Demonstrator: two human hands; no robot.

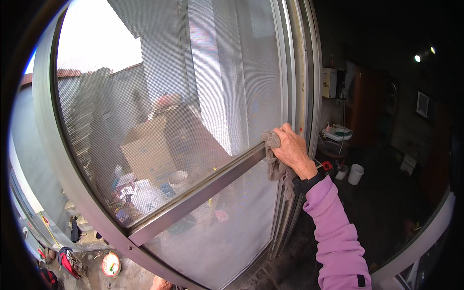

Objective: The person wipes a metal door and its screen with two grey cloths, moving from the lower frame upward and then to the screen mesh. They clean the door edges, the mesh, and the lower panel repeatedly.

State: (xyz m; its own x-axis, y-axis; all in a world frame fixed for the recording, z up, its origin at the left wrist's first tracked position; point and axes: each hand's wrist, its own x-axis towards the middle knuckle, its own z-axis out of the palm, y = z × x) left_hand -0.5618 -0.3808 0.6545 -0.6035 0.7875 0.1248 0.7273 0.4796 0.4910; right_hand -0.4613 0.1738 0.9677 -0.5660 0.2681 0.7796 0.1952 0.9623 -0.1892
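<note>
My right hand (291,148) grips a crumpled grey-brown cloth (272,139). It presses the cloth against the right end of the metal crossbar (203,192) of a sliding screen door, close to the upright frame (290,72). Part of the cloth hangs down below the bar. Mesh screen (217,108) fills the door above the bar, and a cloudy see-through panel (224,235) fills it below. Only a small part of my left hand (161,284) shows at the bottom edge, beside the door's left stile (83,203); its fingers are hidden.
Behind the screen stand a cardboard box (148,148) and a white bucket (177,179). A colourful basin (111,264) sits on the ground at lower left, near concrete steps (87,232). In the dark room at right are a washbasin (338,133) and a white bucket (356,174).
</note>
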